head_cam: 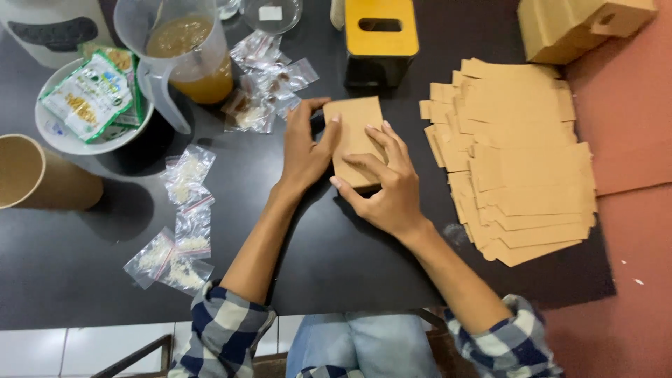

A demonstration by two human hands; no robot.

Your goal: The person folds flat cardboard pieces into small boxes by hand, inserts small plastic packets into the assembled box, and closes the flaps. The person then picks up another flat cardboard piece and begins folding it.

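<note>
We find one flat brown cardboard piece on the black tabletop, centre. The left hand lies open, fingers flat along its left edge; the right hand presses spread fingers on its lower part, gripping nothing. To the right lies one fanned stack of cardboard blanks, count unclear. Behind stands one yellow-topped box. To the left we count one jug of amber liquid, one paper cup, one bowl of sachets, and several small clear bags.

head view, looking steeply down, close over table
</note>
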